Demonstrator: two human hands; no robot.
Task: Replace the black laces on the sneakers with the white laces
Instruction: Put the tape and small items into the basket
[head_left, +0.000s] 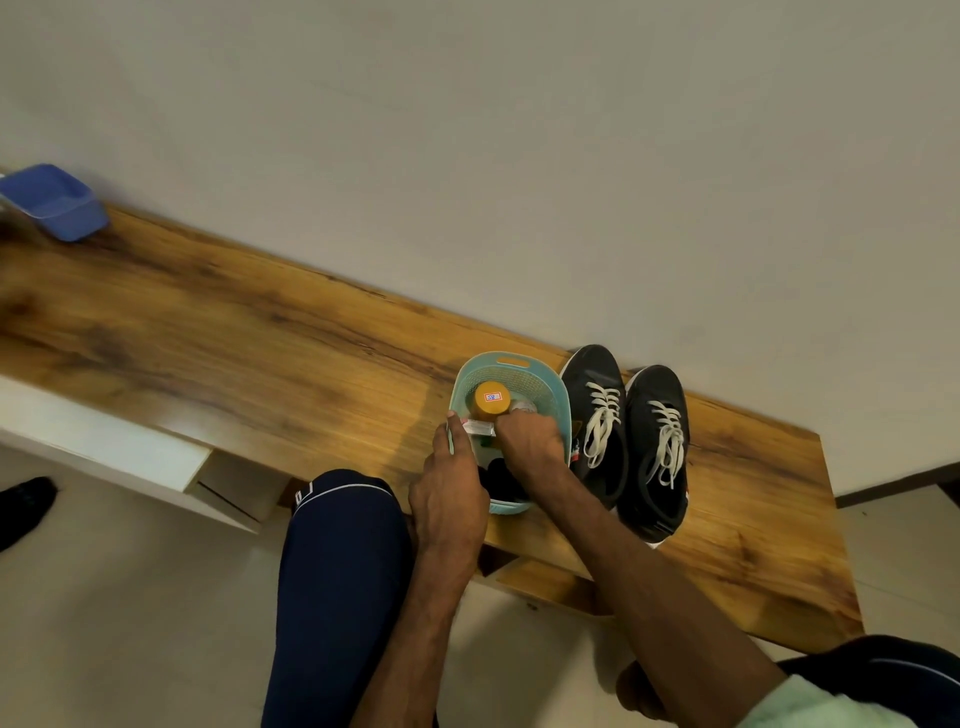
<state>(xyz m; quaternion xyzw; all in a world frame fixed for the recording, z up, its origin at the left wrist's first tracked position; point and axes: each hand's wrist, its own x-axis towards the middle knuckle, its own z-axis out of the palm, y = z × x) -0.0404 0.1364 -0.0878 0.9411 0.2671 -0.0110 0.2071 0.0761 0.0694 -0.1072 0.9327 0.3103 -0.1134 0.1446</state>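
Two black sneakers (597, 421) (657, 452) stand side by side on the wooden table (260, 353), both threaded with white laces (602, 421). Just left of them sits a teal plastic basket (511, 366). My left hand (449, 493) rests on the basket's near left rim, thumb along the edge. My right hand (530, 441) reaches down into the basket with curled fingers; what it grips is hidden. A dark bundle (501, 483), perhaps the black laces, lies in the basket's near end under my hands.
Inside the basket stand an orange-lidded jar (489, 399) and a small white packet (478, 427). A blue plastic tub (54, 202) sits at the table's far left end. A wall runs behind the table. My knee (343, 499) is against the front edge.
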